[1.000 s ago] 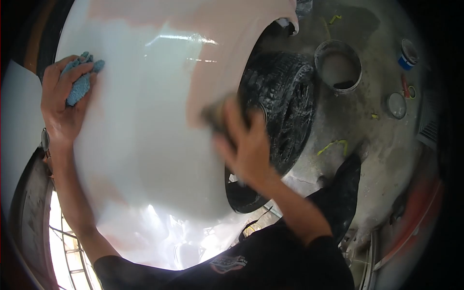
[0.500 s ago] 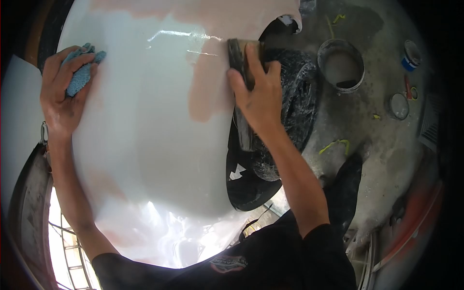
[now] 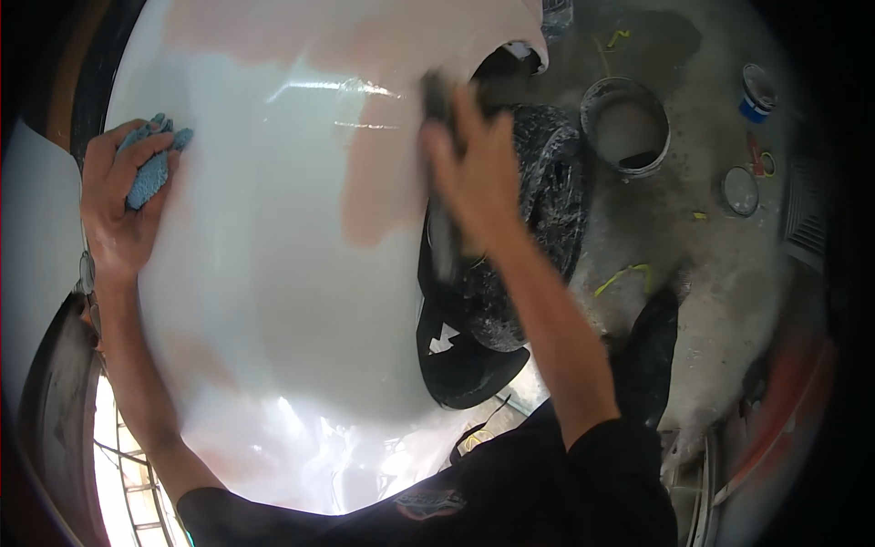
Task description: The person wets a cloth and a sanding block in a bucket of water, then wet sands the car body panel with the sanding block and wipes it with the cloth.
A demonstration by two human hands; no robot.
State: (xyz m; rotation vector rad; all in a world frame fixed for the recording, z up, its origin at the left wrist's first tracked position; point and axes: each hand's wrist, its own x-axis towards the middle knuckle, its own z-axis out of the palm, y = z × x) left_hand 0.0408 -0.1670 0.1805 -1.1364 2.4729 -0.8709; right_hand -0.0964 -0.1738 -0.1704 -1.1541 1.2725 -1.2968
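Observation:
A white car body panel (image 3: 273, 237) with pinkish filler patches spreads below both hands. At its left edge my left hand (image 3: 123, 205) is closed around a crumpled blue cloth (image 3: 150, 178) and rests against the panel. My right hand (image 3: 478, 173) grips a long dark sanding block (image 3: 442, 242) along the panel's right edge, beside the wheel arch. Hand and block are smeared by motion. The block's underside is hidden.
A wheel wrapped in black plastic (image 3: 547, 228) sits in the arch right of the panel. On the concrete floor stand a bucket of cloudy water (image 3: 629, 128), a blue-banded tin (image 3: 756, 96) and a round lid (image 3: 739, 191). Yellow tape scraps (image 3: 624, 276) lie nearby.
The sanding block and my right hand have shifted slightly left in view and are now blurred. My left hand still holds the cloth, a little lower in view. The whole view has shifted slightly.

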